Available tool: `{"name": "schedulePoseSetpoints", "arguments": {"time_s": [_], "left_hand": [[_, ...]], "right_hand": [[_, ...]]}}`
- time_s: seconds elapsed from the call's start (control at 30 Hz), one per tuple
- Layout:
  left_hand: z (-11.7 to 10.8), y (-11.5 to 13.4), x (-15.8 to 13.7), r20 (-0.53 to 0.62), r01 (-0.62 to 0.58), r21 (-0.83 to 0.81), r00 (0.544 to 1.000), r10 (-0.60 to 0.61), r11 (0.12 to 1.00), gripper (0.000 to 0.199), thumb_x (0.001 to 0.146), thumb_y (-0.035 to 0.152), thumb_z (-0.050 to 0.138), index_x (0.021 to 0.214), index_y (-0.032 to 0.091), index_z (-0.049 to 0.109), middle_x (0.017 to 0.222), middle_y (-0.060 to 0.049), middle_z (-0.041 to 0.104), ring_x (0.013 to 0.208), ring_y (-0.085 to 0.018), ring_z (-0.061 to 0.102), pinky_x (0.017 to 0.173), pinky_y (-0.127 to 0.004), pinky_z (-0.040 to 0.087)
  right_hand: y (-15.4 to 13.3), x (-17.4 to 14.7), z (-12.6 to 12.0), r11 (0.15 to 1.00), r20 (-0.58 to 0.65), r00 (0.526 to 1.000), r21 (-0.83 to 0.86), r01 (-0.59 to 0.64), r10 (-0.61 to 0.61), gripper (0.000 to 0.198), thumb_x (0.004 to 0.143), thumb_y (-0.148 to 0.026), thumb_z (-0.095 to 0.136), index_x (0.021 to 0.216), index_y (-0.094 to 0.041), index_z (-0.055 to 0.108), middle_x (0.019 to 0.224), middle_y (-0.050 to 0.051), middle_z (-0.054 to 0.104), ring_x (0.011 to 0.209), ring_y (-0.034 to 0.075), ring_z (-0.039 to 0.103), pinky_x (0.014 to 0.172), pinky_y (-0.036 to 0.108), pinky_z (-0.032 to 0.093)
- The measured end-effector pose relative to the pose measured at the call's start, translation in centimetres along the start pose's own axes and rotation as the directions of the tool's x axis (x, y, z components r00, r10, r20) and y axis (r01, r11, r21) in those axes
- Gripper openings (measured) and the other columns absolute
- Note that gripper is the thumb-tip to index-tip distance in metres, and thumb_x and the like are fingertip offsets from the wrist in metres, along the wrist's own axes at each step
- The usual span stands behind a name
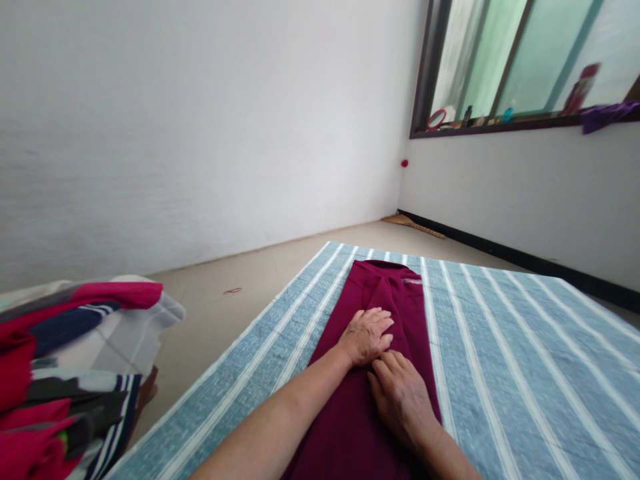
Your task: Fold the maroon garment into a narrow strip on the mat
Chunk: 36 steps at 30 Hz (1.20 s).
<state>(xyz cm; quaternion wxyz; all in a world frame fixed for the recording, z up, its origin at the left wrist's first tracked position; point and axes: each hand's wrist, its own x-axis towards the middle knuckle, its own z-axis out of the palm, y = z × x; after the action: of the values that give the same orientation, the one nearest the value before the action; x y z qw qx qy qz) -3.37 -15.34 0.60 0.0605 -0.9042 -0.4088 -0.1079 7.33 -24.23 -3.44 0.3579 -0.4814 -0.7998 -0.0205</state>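
a maroon garment (385, 313) lies folded into a long narrow strip on a blue and white striped sheet (500, 353). its long axis runs straight away from the person, from under the forearms at the near edge to a folded end well beyond the fingertips, pointing toward the far corner of the room. the sheet's stripes run the same way as the garment.

the left hand (367, 335) lies flat on the garment, palm down, fingers spread loosely and pointing to the right across the strip. it grips nothing. the right hand (400, 393) rests just nearer the person, also palm down and flat on the cloth, fingers extended forward so that their tips meet the underside edge of the left hand. it too is open and holds nothing.

no label, brand or writing can be read on the garment or the sheet.

far to the left of the left hand, a pile of clothes (65, 373) in red, navy, white and dark stripes sits apart from the sheet. beyond the hands lies bare tiled floor (240, 280) up to a white wall. up and to the right of the right hand is a window sill (525, 123) with small items too blurred to name.
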Motion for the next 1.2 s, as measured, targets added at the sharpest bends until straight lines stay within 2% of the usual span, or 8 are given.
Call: {"name": "schedulePoseSetpoints", "arguments": {"time_s": [0.2, 0.33, 0.47, 0.67, 0.9, 1.07, 1.2], "left_hand": [[-0.90, 0.39, -0.04, 0.058, 0.069, -0.084, 0.996, -0.064, 0.994, 0.042, 0.089, 0.037, 0.040, 0.130, 0.045, 0.043, 0.136, 0.016, 0.045, 0.127, -0.015, 0.036, 0.097, -0.029, 0.024], [-0.90, 0.38, -0.10, 0.002, 0.026, -0.044, 1.000, -0.026, 0.999, 0.042, 0.089, 0.036, 0.039, 0.130, 0.047, 0.042, 0.135, 0.017, 0.046, 0.126, -0.014, 0.039, 0.097, -0.029, 0.026], [-0.65, 0.29, -0.10, 0.001, 0.051, -0.008, 0.999, -0.051, 0.999, 0.044, 0.087, 0.037, 0.043, 0.128, 0.051, 0.041, 0.133, 0.020, 0.047, 0.125, -0.015, 0.040, 0.096, -0.029, 0.026], [-0.17, 0.12, -0.15, -0.078, -0.026, 0.089, 0.996, 0.033, 0.996, 0.042, 0.088, 0.036, 0.040, 0.128, 0.048, 0.044, 0.133, 0.016, 0.048, 0.125, -0.014, 0.039, 0.094, -0.029, 0.028], [-0.49, 0.22, -0.10, -0.032, -0.005, 0.028, 0.999, 0.006, 1.000, 0.040, 0.090, 0.037, 0.038, 0.128, 0.046, 0.044, 0.135, 0.017, 0.047, 0.125, -0.012, 0.039, 0.095, -0.027, 0.027], [-0.89, 0.42, -0.06, 0.027, 0.070, -0.032, 0.997, -0.069, 0.997, 0.044, 0.087, 0.037, 0.042, 0.128, 0.051, 0.041, 0.134, 0.020, 0.046, 0.126, -0.015, 0.038, 0.096, -0.030, 0.026], [-0.72, 0.32, -0.09, -0.003, 0.017, -0.020, 1.000, -0.017, 1.000, 0.041, 0.089, 0.037, 0.037, 0.129, 0.046, 0.044, 0.135, 0.017, 0.046, 0.127, -0.014, 0.038, 0.097, -0.030, 0.027]], "right_hand": [[-0.16, 0.15, -0.16, 0.999, -0.046, 0.999, -0.035, 0.023, -0.024, 0.016, 0.087, -0.014, 0.043, 0.079, -0.020, 0.055, 0.076, 0.004, 0.054, 0.076, 0.019, 0.051, 0.075, 0.033, 0.040], [-0.19, 0.18, -0.26, 0.999, -0.037, 0.999, -0.036, 0.025, -0.026, 0.017, 0.088, -0.014, 0.042, 0.079, -0.020, 0.055, 0.076, 0.004, 0.054, 0.076, 0.019, 0.051, 0.074, 0.033, 0.040], [-0.14, 0.10, -0.19, 1.000, -0.019, 1.000, -0.027, 0.013, -0.013, 0.017, 0.088, -0.015, 0.041, 0.079, -0.020, 0.055, 0.077, 0.005, 0.054, 0.077, 0.020, 0.050, 0.075, 0.034, 0.040], [-0.14, 0.09, -0.16, 1.000, -0.001, 1.000, -0.025, 0.001, -0.001, 0.017, 0.088, -0.015, 0.041, 0.080, -0.019, 0.056, 0.077, 0.005, 0.054, 0.078, 0.020, 0.050, 0.075, 0.034, 0.040], [-0.05, 0.07, -0.02, 1.000, -0.013, 1.000, -0.023, 0.007, -0.007, 0.017, 0.088, -0.015, 0.042, 0.080, -0.019, 0.056, 0.077, 0.005, 0.055, 0.078, 0.020, 0.049, 0.076, 0.034, 0.040], [-0.10, 0.04, -0.09, 0.999, -0.003, 1.000, -0.032, 0.001, -0.001, 0.014, 0.087, -0.014, 0.044, 0.080, -0.020, 0.055, 0.078, 0.005, 0.054, 0.078, 0.020, 0.050, 0.076, 0.034, 0.040], [-0.13, 0.09, -0.17, 0.999, -0.004, 1.000, -0.042, 0.006, -0.006, 0.015, 0.087, -0.015, 0.044, 0.079, -0.020, 0.055, 0.077, 0.004, 0.054, 0.077, 0.020, 0.050, 0.075, 0.034, 0.040]]}}
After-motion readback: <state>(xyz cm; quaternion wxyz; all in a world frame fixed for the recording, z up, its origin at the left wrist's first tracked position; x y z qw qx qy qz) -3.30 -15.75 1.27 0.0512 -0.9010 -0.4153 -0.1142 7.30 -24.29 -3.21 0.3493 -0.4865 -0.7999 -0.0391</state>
